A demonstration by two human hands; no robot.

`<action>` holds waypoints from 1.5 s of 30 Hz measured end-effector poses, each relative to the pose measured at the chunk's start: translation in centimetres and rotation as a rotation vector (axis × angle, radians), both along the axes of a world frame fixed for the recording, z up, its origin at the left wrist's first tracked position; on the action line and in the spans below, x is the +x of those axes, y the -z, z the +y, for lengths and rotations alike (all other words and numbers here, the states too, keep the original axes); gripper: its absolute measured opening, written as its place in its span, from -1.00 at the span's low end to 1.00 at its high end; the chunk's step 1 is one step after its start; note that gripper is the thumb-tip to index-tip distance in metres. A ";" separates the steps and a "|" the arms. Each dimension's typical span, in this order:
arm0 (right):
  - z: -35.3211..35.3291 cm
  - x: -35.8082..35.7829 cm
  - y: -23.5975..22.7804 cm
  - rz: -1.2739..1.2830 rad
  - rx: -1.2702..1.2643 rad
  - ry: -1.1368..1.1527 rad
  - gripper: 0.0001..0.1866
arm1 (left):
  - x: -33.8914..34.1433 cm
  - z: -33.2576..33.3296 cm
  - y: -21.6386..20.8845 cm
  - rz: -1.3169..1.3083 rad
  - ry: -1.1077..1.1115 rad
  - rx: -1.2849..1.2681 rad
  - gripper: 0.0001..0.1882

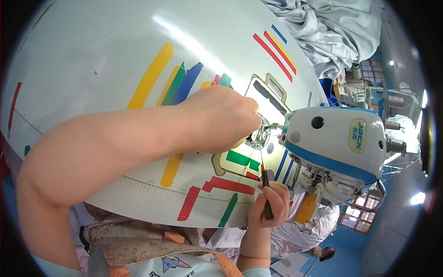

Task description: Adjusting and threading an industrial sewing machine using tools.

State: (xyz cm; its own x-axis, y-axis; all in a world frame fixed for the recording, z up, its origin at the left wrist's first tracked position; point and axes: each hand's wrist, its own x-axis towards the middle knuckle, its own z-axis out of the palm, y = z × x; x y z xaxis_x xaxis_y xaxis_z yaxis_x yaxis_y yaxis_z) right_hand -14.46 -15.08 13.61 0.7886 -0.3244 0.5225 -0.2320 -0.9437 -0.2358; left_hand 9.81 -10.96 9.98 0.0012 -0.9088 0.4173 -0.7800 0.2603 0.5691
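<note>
My right hand is wrapped round a thin-bladed screwdriver with a dark handle. Its shaft points up into the opened needle area of a white and blue sewing machine, where round metal parts show under bright light. Over the left side of that opening, my left hand is closed with its knuckles up. Its fingertips, and anything they pinch, are hidden. The screwdriver's tip lies close to the metal parts; contact cannot be made out.
The pale machine table carries yellow, green, blue and red tape strips and a printed ruler scale. A bent red strip lies nearest the right hand. Light grey cloth is heaped past the far edge. Another person is in the background.
</note>
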 end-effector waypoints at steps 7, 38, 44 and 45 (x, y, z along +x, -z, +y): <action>0.2 -0.4 -0.2 0.022 -0.031 -0.018 -0.89 | 0.1 0.1 -0.2 -0.023 -0.008 0.027 -0.92; -0.1 1.3 0.3 0.057 -0.067 0.001 -0.85 | 0.1 0.1 0.1 -0.033 0.007 0.026 -0.90; 0.6 -0.3 -0.1 -0.039 0.042 -0.003 -0.83 | 0.0 0.1 -0.2 -0.056 0.011 0.028 -0.93; 0.3 -0.1 0.1 -0.042 0.045 0.002 -0.83 | 0.0 0.1 -0.2 -0.060 0.023 0.037 -0.93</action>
